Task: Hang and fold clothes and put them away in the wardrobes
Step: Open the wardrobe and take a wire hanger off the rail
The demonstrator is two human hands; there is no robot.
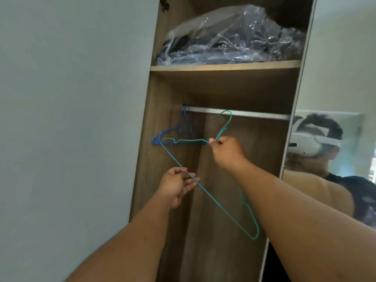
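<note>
Straight ahead, an open wooden wardrobe (pixel 166 110) beside a pale grey wall (pixel 71 98). On its upper shelf (pixel 223 65), dark clothes bundled in a clear plastic bag (pixel 230 37). Below, a metal rail (pixel 250 114) with a blue hanger (pixel 173 135) hooked at its far left end. On the right door, a mirror (pixel 335 139) with a headset-wearing person reflected. Left hand (pixel 177 184) pinching the long bottom wire of a green wire hanger (pixel 213 200). Right hand (pixel 225 148) gripping the twisted neck of the same hanger, tilted, its hook just in front of the rail; whether touching, unclear.
</note>
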